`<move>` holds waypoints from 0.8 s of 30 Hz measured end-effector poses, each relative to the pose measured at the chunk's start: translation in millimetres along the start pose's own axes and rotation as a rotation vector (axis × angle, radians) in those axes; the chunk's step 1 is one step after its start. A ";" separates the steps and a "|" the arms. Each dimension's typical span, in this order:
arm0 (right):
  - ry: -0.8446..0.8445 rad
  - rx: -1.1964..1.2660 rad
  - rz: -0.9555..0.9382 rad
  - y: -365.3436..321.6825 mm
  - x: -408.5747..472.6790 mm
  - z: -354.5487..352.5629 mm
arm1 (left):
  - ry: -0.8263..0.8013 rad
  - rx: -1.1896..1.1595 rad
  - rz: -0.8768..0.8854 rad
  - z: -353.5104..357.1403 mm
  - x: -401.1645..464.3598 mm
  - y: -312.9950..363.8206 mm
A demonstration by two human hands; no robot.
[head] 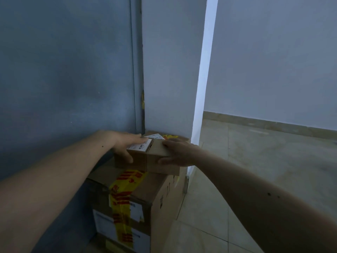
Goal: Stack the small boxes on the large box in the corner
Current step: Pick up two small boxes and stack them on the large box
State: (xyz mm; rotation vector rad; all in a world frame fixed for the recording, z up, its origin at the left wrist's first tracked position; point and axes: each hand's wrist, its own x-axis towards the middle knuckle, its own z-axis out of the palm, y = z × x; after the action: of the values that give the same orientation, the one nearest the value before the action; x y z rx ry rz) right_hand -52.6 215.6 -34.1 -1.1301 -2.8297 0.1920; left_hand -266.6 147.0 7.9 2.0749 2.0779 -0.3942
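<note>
Looking down, we see pale floor tiles (209,216) nearest us, and on them the large box (142,190) with yellow-and-red tape (122,194) running across its top and down its front. It sits in the corner where a blue door (63,70) meets a pale wall (167,70). On its top sits a small box (155,157) bearing a white label (140,145). Our left hand (125,143) presses its left side and our right hand (175,152) its right, clamping it between them.
</note>
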 end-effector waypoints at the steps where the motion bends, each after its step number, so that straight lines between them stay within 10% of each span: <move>1: 0.007 0.015 0.013 0.4 1.0 3.2 | 0.011 0.012 -0.003 1.5 2.4 -0.3; 24: 0.124 -0.054 0.192 -18.3 9.9 11.8 | 0.182 0.511 -0.208 14.7 17.5 32.0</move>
State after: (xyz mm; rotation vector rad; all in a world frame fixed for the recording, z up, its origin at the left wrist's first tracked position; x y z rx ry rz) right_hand -73.8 208.3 -42.7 -1.3742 -2.6337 0.0560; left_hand -235.7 158.8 -13.4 2.2248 2.5215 -0.8797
